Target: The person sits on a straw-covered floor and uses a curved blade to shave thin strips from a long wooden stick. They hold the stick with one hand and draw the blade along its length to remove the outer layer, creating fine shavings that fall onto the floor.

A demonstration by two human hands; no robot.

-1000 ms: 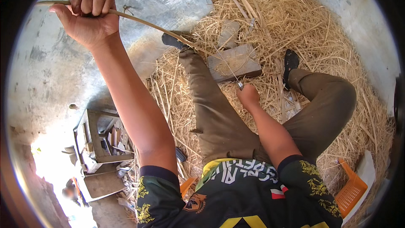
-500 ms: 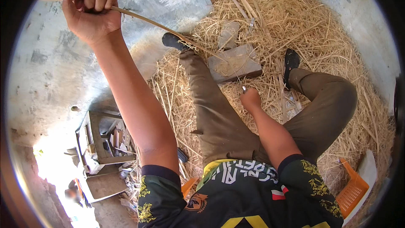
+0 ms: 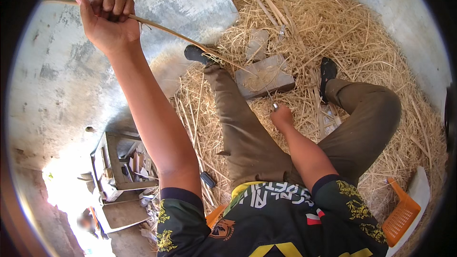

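Note:
My left hand [image 3: 107, 21] is raised high at the upper left, shut on a long thin cane strip [image 3: 166, 31]. The strip runs from beyond my fist down to the right, toward a grey wooden block [image 3: 264, 77] lying in the straw between my legs. My right hand [image 3: 282, 117] is low beside that block, closed on a small metal blade [image 3: 275, 106] whose tip shows above the fingers. I am sitting with my left leg [image 3: 238, 128] stretched out and my right knee [image 3: 376, 109] bent.
Loose straw [image 3: 342, 28] covers the ground ahead and to the right, on a bare concrete floor [image 3: 57, 76]. A low wooden crate [image 3: 119, 162] with scraps stands at my left. An orange plastic basket [image 3: 402, 216] sits at the lower right. A small dark object [image 3: 208, 179] lies by my hip.
My right hand has drawn slightly back toward my body, away from the block. My left hand stays raised on the strip with hardly any shift.

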